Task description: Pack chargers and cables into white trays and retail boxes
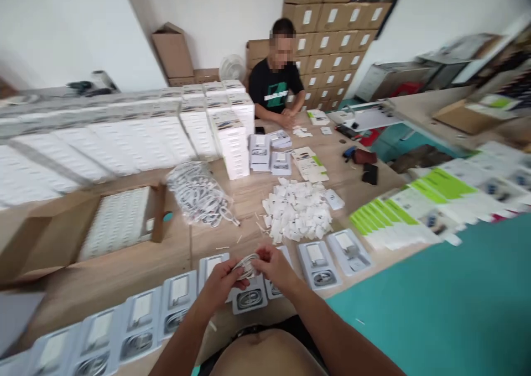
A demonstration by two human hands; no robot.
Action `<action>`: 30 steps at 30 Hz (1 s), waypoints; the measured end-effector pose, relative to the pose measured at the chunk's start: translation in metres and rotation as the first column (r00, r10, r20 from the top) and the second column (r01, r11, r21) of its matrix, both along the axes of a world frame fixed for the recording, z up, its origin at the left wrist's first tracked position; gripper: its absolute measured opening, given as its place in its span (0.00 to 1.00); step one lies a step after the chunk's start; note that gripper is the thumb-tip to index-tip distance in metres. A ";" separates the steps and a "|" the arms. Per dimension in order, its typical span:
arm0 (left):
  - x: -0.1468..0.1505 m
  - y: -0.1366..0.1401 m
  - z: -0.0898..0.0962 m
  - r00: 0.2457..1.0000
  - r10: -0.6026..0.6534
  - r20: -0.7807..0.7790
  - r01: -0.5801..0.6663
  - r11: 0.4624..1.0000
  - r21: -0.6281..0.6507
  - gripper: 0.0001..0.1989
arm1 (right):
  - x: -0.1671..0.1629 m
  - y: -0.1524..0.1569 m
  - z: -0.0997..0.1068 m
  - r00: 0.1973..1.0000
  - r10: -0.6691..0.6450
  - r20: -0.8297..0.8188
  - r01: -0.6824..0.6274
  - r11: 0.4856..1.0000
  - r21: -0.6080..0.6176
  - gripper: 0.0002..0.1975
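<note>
Between my two hands is a coiled white cable [245, 266], held above the near edge of the table. My left hand [226, 276] closes on its left side, thumb on top. The fingers of my right hand [269, 265] pinch its right end. Right below, a plastic tray [249, 299] shows a coiled cable in its lower hollow. More such trays stand in a row along the edge, one tray [141, 315] to the left and another tray [319, 262] to the right, with white adapters and cables in them. My hands partly cover the middle trays.
Beyond lie a heap of small white pieces [296, 210] and a bag of cables [201, 193]. An open carton [120, 221] and stacked white boxes [230, 144] stand left; green-and-white packaging [385, 215] lies right. A co-worker [276, 83] sits across the table.
</note>
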State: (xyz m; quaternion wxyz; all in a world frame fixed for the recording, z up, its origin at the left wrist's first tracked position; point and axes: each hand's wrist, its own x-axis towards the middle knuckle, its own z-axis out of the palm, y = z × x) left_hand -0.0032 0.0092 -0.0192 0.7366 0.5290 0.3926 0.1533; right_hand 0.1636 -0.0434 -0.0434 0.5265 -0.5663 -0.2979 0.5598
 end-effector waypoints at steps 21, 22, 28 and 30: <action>0.056 -0.029 -0.024 0.937 -0.253 -0.239 0.247 0.967 -0.058 0.25 | 0.317 -0.139 -0.080 0.715 -0.389 0.581 0.620 0.737 -0.269 0.12; 0.060 -0.031 -0.022 0.930 -0.269 -0.250 0.270 0.962 -0.032 0.24 | 0.320 -0.139 -0.085 0.717 -0.356 0.599 0.607 0.741 -0.286 0.11; 0.107 -0.037 -0.014 0.872 -0.350 -0.343 0.415 0.899 0.140 0.21 | 0.319 -0.159 -0.108 0.672 -0.191 0.715 0.554 0.770 -0.315 0.09; 0.136 -0.042 -0.011 0.850 -0.383 -0.362 0.483 0.841 0.244 0.20 | 0.317 -0.163 -0.113 0.644 -0.160 0.748 0.546 0.781 -0.303 0.09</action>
